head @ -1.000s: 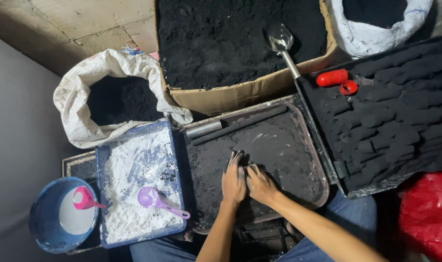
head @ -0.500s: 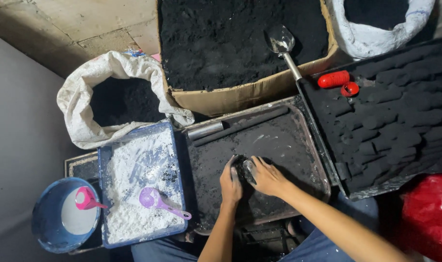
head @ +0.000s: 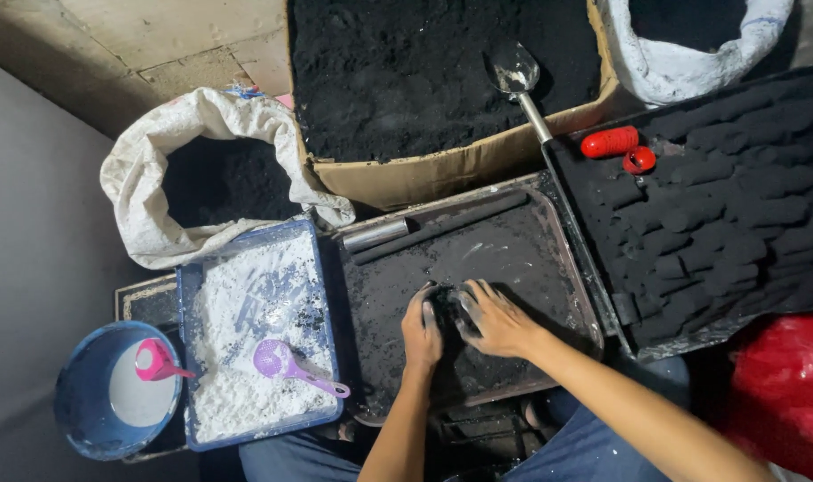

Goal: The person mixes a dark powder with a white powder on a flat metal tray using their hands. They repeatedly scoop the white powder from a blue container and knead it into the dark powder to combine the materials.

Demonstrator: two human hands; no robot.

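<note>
1. Since the earlier frames both hands sit a touch further right on the dark metal tray [head: 549,268]; left hand [head: 422,332] and right hand [head: 496,319] are now cupped around a lump of black paste [head: 442,299] near the tray's middle, fingers curled, palms facing each other. Lump is mostly hidden; I can't tell how firm the grip is.
2. Biggest risk, as I see it: the cardboard box of black powder [head: 424,71] has a sagging front wall [head: 442,174] just behind the tray. A knock from a forearm could spill powder onto the work.
3. Black slab tray [head: 763,295] with formed black pieces [head: 692,214] lies just right of the right elbow. A wide elbow swing could crush or shift them.
4. Blue tray of white powder [head: 188,357] touches the metal tray's left edge. Sooty fingers or flicked crumbs would contaminate it; dark specks already show there.
5. Metal rod [head: 442,228] lies loose at the tray's back edge; could roll into the lump.
6. Purple scoop [head: 277,360] and the pink scoop [head: 152,360] in the blue bucket [head: 76,419]: low risk, well clear.
7. Lump may crack if the squeeze is uneven.
</note>
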